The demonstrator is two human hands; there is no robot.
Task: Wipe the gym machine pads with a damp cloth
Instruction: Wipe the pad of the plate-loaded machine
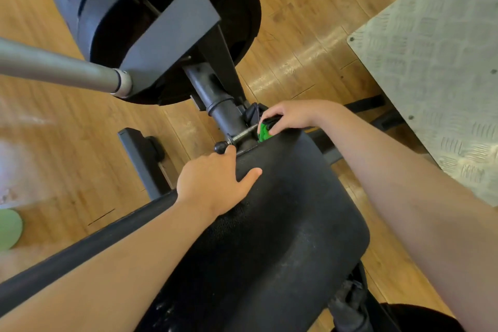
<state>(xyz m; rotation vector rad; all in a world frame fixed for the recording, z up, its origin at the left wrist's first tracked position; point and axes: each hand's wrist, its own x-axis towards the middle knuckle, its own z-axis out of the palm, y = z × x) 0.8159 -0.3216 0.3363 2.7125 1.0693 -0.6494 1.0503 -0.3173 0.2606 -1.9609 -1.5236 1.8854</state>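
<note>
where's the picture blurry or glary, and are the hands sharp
Head view: motion blur smears the far left edge; glare streaks the wooden floor beyond the black pad; wide-angle bending curves the frame; the left hand, right hand and green cloth are fairly sharp.

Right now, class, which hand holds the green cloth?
The right hand: it grips the green cloth, while the left hand rests empty on the black pad.

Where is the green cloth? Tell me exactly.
In the head view, right of centre, the green cloth is gripped in the right hand at the far end of the black pad, beside the threaded pin.
</note>
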